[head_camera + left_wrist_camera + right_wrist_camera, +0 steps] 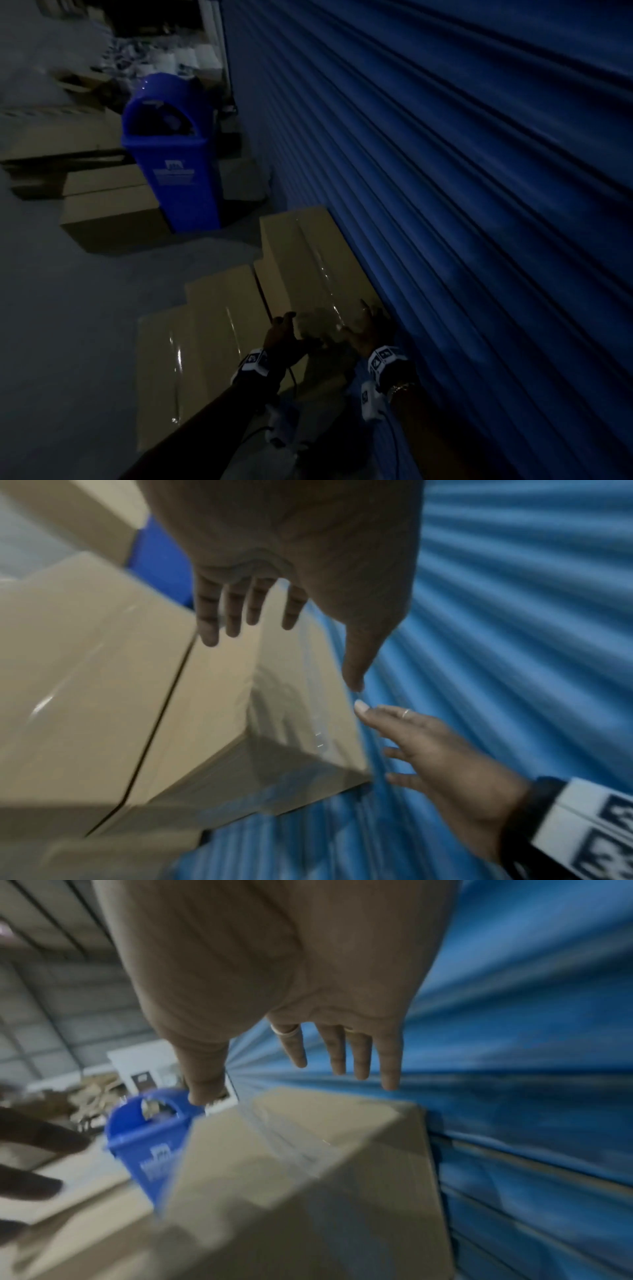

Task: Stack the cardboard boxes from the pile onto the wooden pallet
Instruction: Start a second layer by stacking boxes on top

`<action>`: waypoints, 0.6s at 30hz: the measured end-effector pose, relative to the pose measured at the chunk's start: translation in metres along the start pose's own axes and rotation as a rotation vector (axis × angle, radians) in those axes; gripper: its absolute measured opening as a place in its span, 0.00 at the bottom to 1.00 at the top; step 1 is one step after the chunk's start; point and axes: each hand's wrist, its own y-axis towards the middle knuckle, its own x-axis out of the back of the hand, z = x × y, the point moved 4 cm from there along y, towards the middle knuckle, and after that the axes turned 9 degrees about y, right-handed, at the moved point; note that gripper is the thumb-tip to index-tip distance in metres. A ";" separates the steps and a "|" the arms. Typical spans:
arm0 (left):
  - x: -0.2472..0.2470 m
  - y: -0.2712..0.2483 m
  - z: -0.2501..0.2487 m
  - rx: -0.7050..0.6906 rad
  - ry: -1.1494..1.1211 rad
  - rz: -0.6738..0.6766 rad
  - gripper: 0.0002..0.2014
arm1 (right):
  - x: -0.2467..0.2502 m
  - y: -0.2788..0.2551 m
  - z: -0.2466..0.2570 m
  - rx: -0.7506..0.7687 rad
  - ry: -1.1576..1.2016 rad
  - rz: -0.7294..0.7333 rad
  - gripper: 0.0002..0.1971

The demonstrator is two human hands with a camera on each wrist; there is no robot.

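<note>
- Both hands empty, fingers spread: left hand point(274, 561) above the tan tape-sealed cardboard box point(291, 696), right hand point(441, 753) at its far edge, no grip yet.
- Box tops the pile, tight vs the blue corrugated roller shutter point(462, 171).
- Risk: your R fingers get pinched btwn box and shutter; glossy tape may slip.
- Neighbour tan carton point(191, 349) butts alongside, could drag w/ the lift.
- Blue plastic swing-lid bin point(171, 154) stands near, more cartons behind.
- Pallet not in view.
</note>
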 end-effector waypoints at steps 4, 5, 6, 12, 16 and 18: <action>-0.022 0.025 -0.002 0.047 0.003 0.062 0.52 | -0.003 0.040 -0.022 0.003 0.039 0.048 0.53; -0.027 0.029 -0.004 0.066 -0.010 0.078 0.52 | -0.003 0.051 -0.032 0.012 0.014 0.025 0.54; -0.033 0.032 -0.003 0.094 -0.024 0.086 0.52 | -0.001 0.056 -0.036 -0.002 -0.021 0.002 0.55; -0.058 0.034 -0.002 0.170 -0.123 0.076 0.54 | 0.003 0.066 -0.065 0.010 -0.234 -0.115 0.56; -0.063 0.039 0.001 0.233 -0.223 0.052 0.56 | -0.005 0.066 -0.066 -0.021 -0.205 -0.096 0.59; -0.065 0.041 -0.001 0.227 -0.267 0.027 0.55 | -0.018 0.093 -0.099 -0.061 -0.018 -0.058 0.62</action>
